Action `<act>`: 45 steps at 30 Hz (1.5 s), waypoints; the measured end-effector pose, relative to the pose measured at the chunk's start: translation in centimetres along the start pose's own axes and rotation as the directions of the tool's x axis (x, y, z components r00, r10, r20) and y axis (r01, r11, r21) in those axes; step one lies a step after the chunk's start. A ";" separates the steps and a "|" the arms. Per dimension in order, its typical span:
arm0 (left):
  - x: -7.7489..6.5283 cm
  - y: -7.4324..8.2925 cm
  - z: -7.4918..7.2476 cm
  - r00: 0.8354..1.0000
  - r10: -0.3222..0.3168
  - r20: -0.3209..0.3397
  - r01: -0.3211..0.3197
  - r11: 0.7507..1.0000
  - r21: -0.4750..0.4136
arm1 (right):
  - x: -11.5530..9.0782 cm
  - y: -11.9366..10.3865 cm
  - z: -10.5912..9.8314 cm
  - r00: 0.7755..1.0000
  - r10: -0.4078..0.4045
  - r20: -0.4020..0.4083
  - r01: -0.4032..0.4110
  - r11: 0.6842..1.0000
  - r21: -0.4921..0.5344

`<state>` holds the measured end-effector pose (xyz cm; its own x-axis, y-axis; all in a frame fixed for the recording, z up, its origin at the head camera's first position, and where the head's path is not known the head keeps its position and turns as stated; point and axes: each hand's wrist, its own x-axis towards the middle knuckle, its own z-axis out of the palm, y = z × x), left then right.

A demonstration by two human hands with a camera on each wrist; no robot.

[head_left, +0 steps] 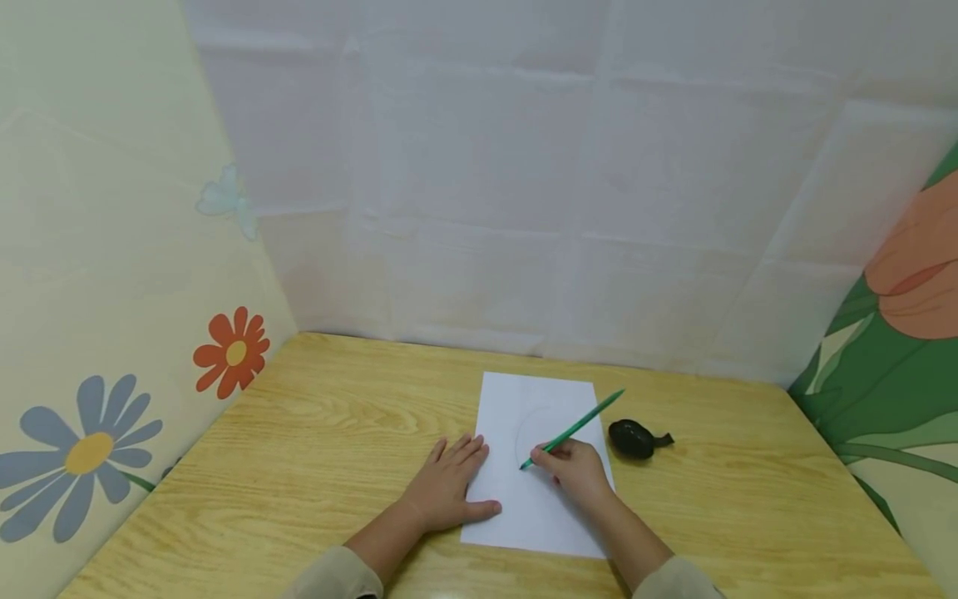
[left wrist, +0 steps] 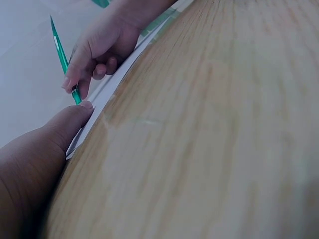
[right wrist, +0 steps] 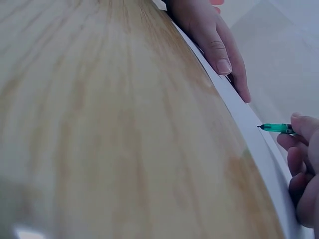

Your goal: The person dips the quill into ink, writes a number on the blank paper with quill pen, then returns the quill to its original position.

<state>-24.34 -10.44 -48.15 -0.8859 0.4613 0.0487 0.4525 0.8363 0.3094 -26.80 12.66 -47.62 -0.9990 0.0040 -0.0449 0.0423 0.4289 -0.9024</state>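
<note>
A white sheet of paper [head_left: 533,528] lies on the wooden table, with a faint curved line [head_left: 517,434] drawn on it. In the head view my right hand [head_left: 582,476] pinches a green pen [head_left: 587,419] near its lower end, its tip at or just over the paper close to the curve. The pen's dark point [right wrist: 260,127] shows in the right wrist view. My left hand [head_left: 447,489] lies flat with spread fingers at the sheet's left edge, its thumb on the paper. The left thumb [left wrist: 70,122] also appears in the left wrist view.
A glossy black oval object with a short stem [head_left: 632,439] lies right of the paper; its kind is unclear. The wooden table [head_left: 337,416] meets a white sheet-like backdrop [head_left: 479,166] behind, and flower-patterned panels [head_left: 90,249] stand at the sides.
</note>
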 end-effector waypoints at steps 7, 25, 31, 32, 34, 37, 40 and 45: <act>0.0 0.0 0.0 1.000 0.005 -0.004 -0.005 1.000 -0.001 | -0.4 0.0 -0.2 1.000 0.007 0.005 -0.007 1.000 -0.012; 0.0 -0.1 0.1 1.000 0.007 -0.009 -0.007 1.000 -0.025 | -1.2 0.1 -0.6 1.000 0.001 0.004 -0.001 1.000 -0.030; 0.0 -0.2 0.1 1.000 0.007 -0.008 -0.007 1.000 -0.023 | -1.3 0.2 -0.8 1.000 0.004 0.012 -0.004 1.000 -0.014; 0.0 -0.2 0.1 1.000 0.008 -0.008 -0.008 1.000 -0.022 | -1.3 0.3 -0.9 1.000 0.006 0.012 -0.006 1.000 -0.012; 0.0 -0.2 0.2 1.000 0.011 -0.009 -0.011 1.000 -0.020 | -1.4 0.4 -0.9 1.000 0.007 0.012 -0.007 1.000 -0.001; 0.0 -0.2 0.2 1.000 0.022 -0.017 -0.022 1.000 -0.013 | -1.5 0.5 -1.0 1.000 0.007 0.011 -0.007 1.000 0.013; -0.1 -0.2 0.1 0.999 0.027 -0.022 -0.027 1.000 -0.011 | -1.5 0.6 -1.0 1.000 0.001 0.006 -0.001 1.000 0.011; -0.2 -0.1 0.0 1.000 0.024 -0.020 -0.024 1.000 -0.017 | -1.8 0.6 -1.2 1.000 -0.003 -0.002 0.003 1.000 -0.004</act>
<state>-24.26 -10.63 -48.19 -0.8767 0.4752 0.0750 0.4721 0.8198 0.3240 -25.03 13.95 -47.56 -0.9991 0.0042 -0.0412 0.0390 0.4327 -0.9007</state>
